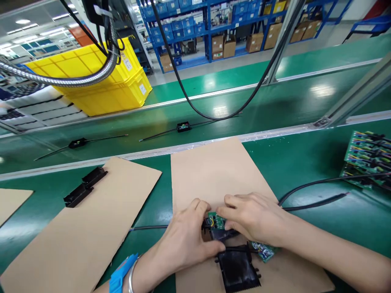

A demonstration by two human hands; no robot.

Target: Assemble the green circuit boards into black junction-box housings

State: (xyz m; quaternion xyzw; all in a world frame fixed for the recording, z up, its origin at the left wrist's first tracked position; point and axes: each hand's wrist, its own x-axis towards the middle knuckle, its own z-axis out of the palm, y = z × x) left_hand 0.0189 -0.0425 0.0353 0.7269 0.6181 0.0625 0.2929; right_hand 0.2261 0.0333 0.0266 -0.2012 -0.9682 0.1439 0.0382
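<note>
A small green circuit board with a yellow wire loop sits at a black plastic housing, between my two hands. My left hand grips its left end, fingers curled over the far side and thumb stretched along the near side. With bent fingers my right hand pinches the board's right end; its fingertips are partly hidden. Just below lies a black plastic cover on the cardboard sheet. A second circuit board shows under my right wrist. Black cable runs out to the left.
Another cardboard sheet at left bears two black housings. Stacked circuit boards and black cables lie at right. Two cabled units rest beyond the metal edge, near yellow crates. A black cable hangs in front.
</note>
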